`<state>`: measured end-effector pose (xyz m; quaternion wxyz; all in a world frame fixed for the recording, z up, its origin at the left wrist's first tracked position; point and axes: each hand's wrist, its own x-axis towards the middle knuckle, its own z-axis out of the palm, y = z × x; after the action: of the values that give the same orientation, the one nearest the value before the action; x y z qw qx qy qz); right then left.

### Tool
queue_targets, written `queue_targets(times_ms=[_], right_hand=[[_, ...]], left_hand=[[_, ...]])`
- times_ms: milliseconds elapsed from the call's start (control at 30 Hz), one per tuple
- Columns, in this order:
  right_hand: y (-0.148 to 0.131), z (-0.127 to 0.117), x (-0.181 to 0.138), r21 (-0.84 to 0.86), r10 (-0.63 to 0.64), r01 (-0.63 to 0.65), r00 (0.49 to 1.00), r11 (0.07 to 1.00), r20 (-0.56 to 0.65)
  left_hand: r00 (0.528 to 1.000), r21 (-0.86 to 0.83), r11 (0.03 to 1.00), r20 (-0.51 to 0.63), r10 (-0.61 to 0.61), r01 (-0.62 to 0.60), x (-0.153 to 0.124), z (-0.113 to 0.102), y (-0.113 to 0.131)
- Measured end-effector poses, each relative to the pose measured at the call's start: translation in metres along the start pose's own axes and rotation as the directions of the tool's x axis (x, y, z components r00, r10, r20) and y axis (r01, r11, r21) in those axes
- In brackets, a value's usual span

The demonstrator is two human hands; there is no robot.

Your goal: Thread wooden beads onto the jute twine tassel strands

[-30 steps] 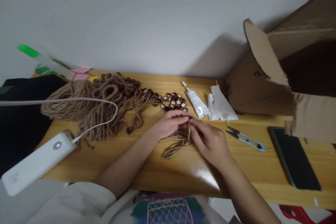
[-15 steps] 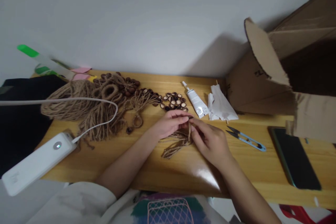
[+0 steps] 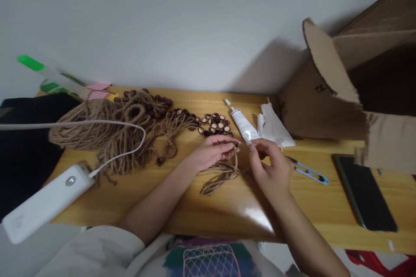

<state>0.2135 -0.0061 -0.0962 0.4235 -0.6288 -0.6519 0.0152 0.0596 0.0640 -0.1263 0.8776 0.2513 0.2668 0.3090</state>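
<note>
Between the thumb and fingertips of my left hand (image 3: 216, 151) is a small dark brown shell piece (image 3: 236, 145). Twine strands (image 3: 219, 177) run down from it and spread over the table. Apart from it, my right hand (image 3: 271, 166) is curled, its thumb and index fingertips close together; what they hold, if anything, is hidden. Those fingertips are beside the lower end of a white glue tube (image 3: 242, 124), and I cannot tell whether they touch it. Blue-handled thread snips (image 3: 310, 173) lie right of this hand, their blades partly covered by it.
Cut shell pieces (image 3: 216, 124) lie beyond my left hand. Twine bundles (image 3: 87, 123) and a white power bank (image 3: 48, 203) with a cable are at left. White tissue (image 3: 274, 127), a cardboard box (image 3: 302, 108) and a phone (image 3: 365, 192) occupy the right of the wooden table (image 3: 208, 220).
My right hand has moved right, away from the shell piece and twine, to the end of the glue tube, and now overlaps the snips' blades. My left hand keeps its hold.
</note>
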Motion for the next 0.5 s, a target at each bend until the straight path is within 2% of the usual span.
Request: queue_targets(times_ms=[133,267,500], right_hand=[[0.021,0.010,0.007,-0.148,-0.029,0.030,1.000,0.988,0.010],[0.039,0.024,0.010,-0.264,0.049,-0.025,0.995,0.964,0.083],[0.040,0.031,0.010,-0.333,0.119,-0.064,0.982,0.941,0.147]], left_hand=[[1.000,-0.021,1.000,0.001,0.002,-0.002,0.000,0.000,0.000],[1.000,-0.050,0.999,-0.017,0.015,-0.016,0.000,0.000,-0.001],[0.999,-0.056,0.998,-0.034,0.012,-0.014,0.001,0.000,0.000]])
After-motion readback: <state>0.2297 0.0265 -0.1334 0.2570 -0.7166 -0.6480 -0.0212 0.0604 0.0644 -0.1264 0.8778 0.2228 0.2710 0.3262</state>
